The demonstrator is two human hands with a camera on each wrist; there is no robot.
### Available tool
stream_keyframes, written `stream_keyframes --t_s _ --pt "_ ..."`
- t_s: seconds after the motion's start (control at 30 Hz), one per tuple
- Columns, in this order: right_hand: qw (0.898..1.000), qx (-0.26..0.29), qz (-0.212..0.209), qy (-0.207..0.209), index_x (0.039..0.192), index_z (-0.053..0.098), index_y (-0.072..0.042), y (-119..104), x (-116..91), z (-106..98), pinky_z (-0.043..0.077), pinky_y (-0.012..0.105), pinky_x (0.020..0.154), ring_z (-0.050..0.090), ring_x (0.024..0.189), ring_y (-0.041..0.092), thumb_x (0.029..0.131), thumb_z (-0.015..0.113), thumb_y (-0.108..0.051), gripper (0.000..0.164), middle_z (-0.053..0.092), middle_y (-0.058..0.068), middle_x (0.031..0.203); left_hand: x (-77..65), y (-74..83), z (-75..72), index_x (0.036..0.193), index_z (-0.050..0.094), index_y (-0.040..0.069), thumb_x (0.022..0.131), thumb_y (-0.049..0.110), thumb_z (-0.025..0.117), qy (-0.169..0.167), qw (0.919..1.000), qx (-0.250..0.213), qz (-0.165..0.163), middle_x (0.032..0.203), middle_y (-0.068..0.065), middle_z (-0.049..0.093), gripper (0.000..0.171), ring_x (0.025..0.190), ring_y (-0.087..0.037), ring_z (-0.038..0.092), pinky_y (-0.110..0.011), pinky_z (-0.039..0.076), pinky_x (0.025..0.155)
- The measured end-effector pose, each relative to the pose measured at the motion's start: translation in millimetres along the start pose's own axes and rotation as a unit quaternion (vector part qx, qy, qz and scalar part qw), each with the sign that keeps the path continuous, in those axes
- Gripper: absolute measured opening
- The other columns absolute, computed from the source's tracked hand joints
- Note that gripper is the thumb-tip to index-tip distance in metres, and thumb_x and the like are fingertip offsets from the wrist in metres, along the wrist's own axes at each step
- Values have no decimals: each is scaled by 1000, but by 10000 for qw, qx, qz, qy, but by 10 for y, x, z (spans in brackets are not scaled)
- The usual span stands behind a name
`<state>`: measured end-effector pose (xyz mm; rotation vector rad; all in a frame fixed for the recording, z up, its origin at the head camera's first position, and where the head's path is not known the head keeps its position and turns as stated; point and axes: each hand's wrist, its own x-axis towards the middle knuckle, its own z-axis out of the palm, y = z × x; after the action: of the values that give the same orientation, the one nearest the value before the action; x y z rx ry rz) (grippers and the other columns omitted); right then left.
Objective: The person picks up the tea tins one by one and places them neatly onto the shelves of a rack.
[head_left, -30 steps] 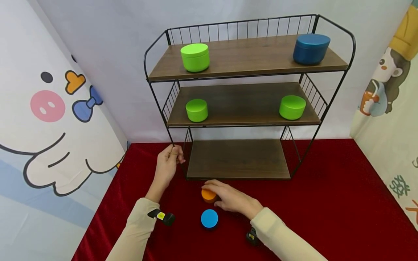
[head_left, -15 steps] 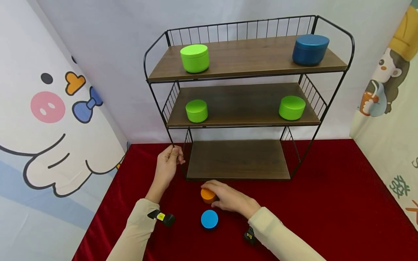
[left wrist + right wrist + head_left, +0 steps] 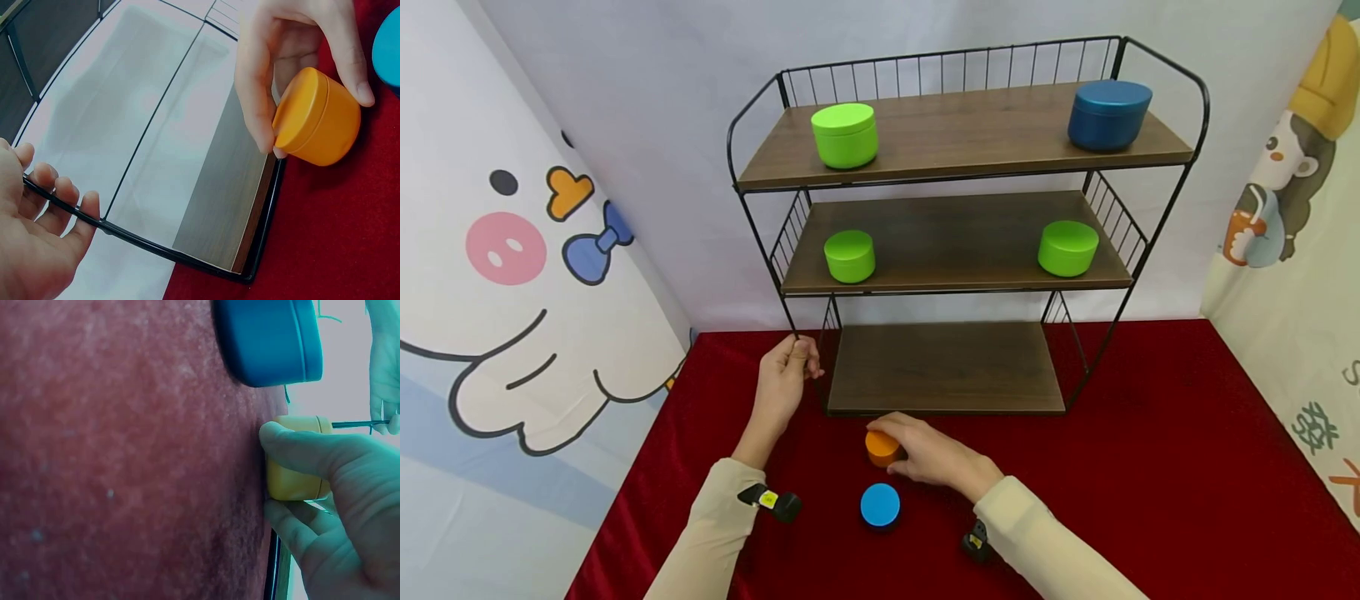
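My left hand (image 3: 781, 379) holds the left side post of a black wire rack, its fingers curled round the thin rail (image 3: 156, 248) in the left wrist view. In front of the rack, my right hand (image 3: 928, 452) grips a small round orange tin (image 3: 880, 450), thumb on one side and fingers on the other. A lid seam runs round this tin (image 3: 325, 115), and the right wrist view shows its base right at the red cloth. Just nearer to me stands a blue round tin (image 3: 880, 505), touched by neither hand.
The rack has three brown wooden shelves (image 3: 947, 367). On top stand a light green tin (image 3: 845, 137) and a larger dark blue tin (image 3: 1108, 117). Two green tins, left (image 3: 850, 258) and right (image 3: 1067, 250), sit on the middle shelf. Red cloth (image 3: 1157, 467) covers the table.
The right hand and the orange tin have shifted very slightly right, a touch farther from the blue tin. My left hand keeps its hold on the post.
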<state>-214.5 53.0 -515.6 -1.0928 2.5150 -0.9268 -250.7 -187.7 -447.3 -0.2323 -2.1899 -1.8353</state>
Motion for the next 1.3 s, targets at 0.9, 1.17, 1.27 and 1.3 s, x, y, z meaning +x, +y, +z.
stream_keyframes --t_s 0.9,1.17,1.27,1.3 --pt "9919 238 722 1022 146 53 -7 331 -424 -207 54 49 103 61 119 27 90 81 -11 63 57 12 141 9 -6 6 94 54 -12 111 19 43 -9 10000 -24 -36 76 -13 51 37 70 -14 58 -22 59 70" --pt "9874 159 891 1300 146 52 -7 439 -605 -308 54 53 102 61 120 32 90 82 -12 64 56 16 143 9 -13 14 94 55 -10 111 21 42 -51 10000 38 -19 76 -13 52 38 71 -14 59 -22 59 71" --pt "9855 126 944 1402 146 52 -6 479 -669 -344 54 54 102 61 120 34 89 82 -12 64 56 17 143 8 -16 4 94 55 -9 111 22 42 -58 10000 40 8 76 -14 51 38 71 -14 59 -22 60 71" --pt "9849 115 960 1435 146 52 -6 495 -691 -354 54 54 102 61 120 34 89 82 -12 64 56 17 143 6 -13 2 94 55 -9 111 22 42 -66 10000 30 5 76 -14 51 38 71 -13 59 -23 60 71"
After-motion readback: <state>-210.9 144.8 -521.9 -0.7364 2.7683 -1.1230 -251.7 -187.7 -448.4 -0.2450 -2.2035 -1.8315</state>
